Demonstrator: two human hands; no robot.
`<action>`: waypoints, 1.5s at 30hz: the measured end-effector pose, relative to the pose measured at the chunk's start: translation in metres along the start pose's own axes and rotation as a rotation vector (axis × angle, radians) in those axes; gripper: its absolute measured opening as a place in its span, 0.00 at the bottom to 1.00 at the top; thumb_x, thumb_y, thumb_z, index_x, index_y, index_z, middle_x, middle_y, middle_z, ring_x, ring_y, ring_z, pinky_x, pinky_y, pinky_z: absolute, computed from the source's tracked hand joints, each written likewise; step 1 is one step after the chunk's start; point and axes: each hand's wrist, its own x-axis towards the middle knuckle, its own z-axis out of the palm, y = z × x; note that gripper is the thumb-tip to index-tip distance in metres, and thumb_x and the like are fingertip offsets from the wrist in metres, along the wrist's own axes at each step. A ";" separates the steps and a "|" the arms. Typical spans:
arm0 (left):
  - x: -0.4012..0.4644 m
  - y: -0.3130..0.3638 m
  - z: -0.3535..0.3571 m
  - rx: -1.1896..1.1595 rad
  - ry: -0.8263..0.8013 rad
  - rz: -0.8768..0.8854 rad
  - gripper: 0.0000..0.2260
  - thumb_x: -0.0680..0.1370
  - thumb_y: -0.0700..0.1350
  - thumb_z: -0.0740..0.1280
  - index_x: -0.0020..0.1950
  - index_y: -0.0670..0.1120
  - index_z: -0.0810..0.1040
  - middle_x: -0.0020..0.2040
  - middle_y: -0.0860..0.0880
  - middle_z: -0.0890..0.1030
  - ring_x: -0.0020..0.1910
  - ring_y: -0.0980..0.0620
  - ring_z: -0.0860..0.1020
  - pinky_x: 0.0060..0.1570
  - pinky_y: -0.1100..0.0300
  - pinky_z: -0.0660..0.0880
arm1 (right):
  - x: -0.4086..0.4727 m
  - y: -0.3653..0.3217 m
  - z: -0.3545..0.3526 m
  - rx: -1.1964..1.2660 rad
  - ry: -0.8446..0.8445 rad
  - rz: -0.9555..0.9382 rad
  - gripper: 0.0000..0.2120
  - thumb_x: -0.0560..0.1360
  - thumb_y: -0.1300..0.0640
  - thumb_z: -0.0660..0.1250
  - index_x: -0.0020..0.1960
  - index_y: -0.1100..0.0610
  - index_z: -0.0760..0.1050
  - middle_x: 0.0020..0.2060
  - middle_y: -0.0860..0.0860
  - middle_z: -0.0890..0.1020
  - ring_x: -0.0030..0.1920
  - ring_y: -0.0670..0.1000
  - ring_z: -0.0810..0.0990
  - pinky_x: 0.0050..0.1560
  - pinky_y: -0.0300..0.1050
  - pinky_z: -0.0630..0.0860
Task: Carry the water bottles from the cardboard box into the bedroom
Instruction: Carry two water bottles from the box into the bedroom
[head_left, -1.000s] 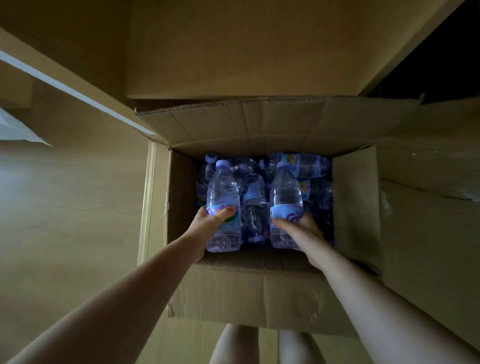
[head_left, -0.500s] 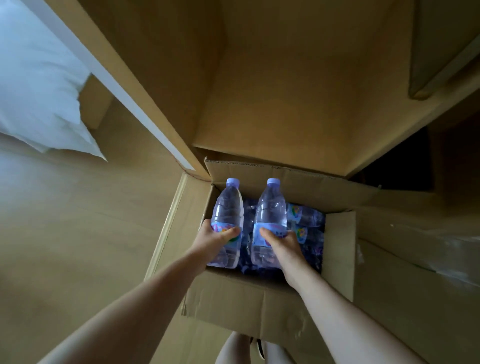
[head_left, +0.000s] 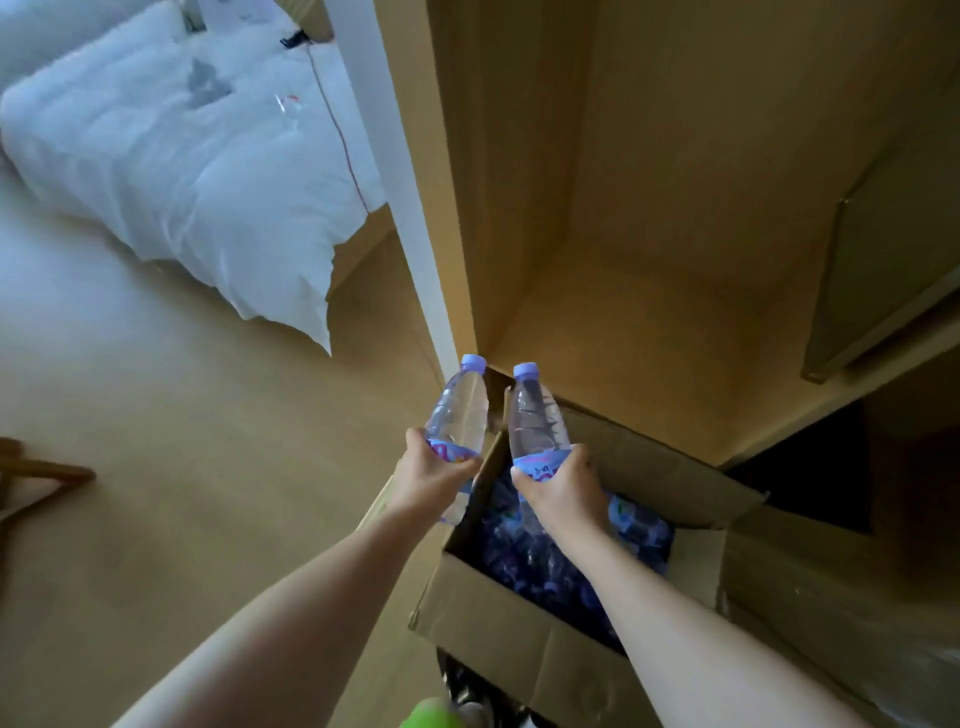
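Note:
An open cardboard box (head_left: 524, 634) stands on the floor below me, with several clear water bottles (head_left: 639, 525) lying inside. My left hand (head_left: 431, 480) grips one clear bottle with a purple cap (head_left: 460, 410) around its label, lifted above the box's left edge. My right hand (head_left: 563, 491) grips a second purple-capped bottle (head_left: 535, 415) the same way, held over the box. Both bottles point up and away from me, side by side and close together.
A wooden wardrobe panel (head_left: 649, 208) with a white edge (head_left: 389, 171) rises behind the box. To the left, a bed with a white duvet (head_left: 182, 156) lies on a tan wooden floor (head_left: 156, 467). A wooden chair leg (head_left: 36, 478) shows at the far left.
Both hands have lifted their bottles up out of the box. My view has swung up and left, so the bed is now visible.

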 end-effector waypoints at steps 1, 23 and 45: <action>-0.004 0.000 -0.014 0.000 0.039 0.008 0.23 0.65 0.58 0.74 0.51 0.54 0.66 0.42 0.56 0.76 0.38 0.56 0.78 0.26 0.62 0.74 | -0.006 -0.014 0.000 -0.004 -0.004 -0.040 0.32 0.69 0.40 0.73 0.61 0.58 0.64 0.57 0.55 0.73 0.55 0.58 0.77 0.45 0.49 0.76; -0.024 -0.101 -0.388 -0.301 0.831 -0.062 0.29 0.67 0.54 0.76 0.62 0.47 0.68 0.54 0.47 0.78 0.53 0.45 0.78 0.53 0.48 0.77 | -0.169 -0.367 0.179 0.095 0.026 -0.661 0.39 0.71 0.39 0.70 0.73 0.52 0.56 0.64 0.52 0.74 0.57 0.56 0.78 0.52 0.55 0.79; 0.029 -0.207 -0.669 -0.410 1.220 -0.257 0.32 0.70 0.59 0.73 0.67 0.49 0.65 0.60 0.49 0.75 0.56 0.50 0.75 0.49 0.56 0.77 | -0.268 -0.620 0.402 0.136 -0.329 -1.022 0.38 0.69 0.43 0.74 0.71 0.51 0.58 0.59 0.51 0.73 0.53 0.53 0.77 0.51 0.56 0.80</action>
